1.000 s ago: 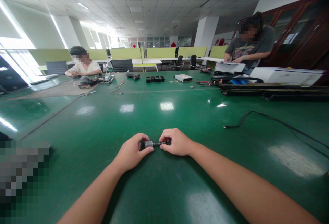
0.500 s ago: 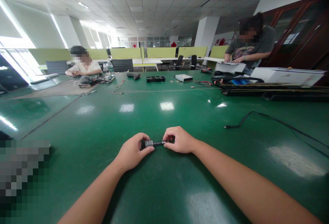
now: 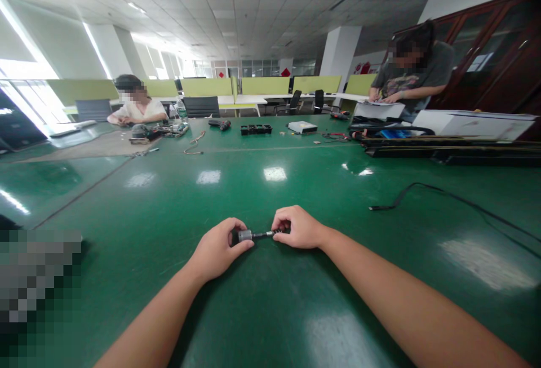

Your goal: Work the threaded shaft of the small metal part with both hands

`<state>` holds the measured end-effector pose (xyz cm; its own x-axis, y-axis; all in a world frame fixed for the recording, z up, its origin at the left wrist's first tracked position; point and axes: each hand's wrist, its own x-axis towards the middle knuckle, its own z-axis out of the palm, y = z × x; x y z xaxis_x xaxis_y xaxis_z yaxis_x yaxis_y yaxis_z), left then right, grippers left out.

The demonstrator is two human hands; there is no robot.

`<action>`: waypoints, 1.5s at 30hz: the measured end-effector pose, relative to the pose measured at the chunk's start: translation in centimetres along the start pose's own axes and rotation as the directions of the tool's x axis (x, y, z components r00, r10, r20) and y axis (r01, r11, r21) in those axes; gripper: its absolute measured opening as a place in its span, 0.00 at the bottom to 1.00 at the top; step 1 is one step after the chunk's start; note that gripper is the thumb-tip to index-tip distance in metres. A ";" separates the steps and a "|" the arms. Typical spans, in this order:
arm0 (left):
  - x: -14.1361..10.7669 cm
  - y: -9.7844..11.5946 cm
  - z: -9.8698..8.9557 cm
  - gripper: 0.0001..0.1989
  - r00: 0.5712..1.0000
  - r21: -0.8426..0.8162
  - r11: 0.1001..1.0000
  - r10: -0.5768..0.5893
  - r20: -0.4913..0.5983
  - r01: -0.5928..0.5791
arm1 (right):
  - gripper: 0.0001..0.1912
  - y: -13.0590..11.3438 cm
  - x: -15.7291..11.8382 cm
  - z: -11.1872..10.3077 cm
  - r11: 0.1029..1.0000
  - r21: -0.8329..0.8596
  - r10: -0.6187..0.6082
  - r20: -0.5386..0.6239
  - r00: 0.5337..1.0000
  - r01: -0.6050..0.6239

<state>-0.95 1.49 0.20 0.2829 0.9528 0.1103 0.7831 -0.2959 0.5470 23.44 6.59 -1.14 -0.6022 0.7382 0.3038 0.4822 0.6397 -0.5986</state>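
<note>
My left hand is wrapped round a short grey metal cylinder, thumb in front and fingers behind. From the cylinder's right end a thin dark shaft with a silvery tip points at my other hand. My right hand pinches a small dark part with ridges like a coil at the end of that shaft. Fingers hide most of this part, so its kind is unclear. Both hands are low over the green tabletop, close together.
A black cable lies at the right. Toward the back are a flat silver box, a black slotted frame and a dark power tool. One person sits at the far left; another stands behind white boxes at the right.
My right hand has shifted slightly right and up, and more of the silvery tip and coil-like part shows. The left hand keeps its place on the cylinder.
</note>
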 end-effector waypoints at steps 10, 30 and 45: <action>0.1 -0.1 0.1 0.14 1.000 -0.004 1.000 0.005 -0.012 -0.005 | 0.28 -0.7 0.5 1.5 0.961 0.267 0.067 0.038 0.997 -0.074; 0.3 -0.3 -0.1 0.14 0.998 -0.056 0.997 0.061 0.002 -0.061 | 0.17 -1.1 0.6 2.0 0.962 0.249 0.108 0.024 0.994 -0.110; 0.3 -0.3 -0.2 0.12 0.988 -0.077 0.986 0.149 0.041 -0.146 | 0.15 -1.4 0.2 1.6 0.979 0.198 0.025 0.065 0.998 -0.037</action>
<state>-1.23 1.84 0.20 0.4189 0.8944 0.1569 0.6884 -0.4255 0.5873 21.59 5.53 -1.45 -0.6301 0.7384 0.2404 0.3685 0.5568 -0.7444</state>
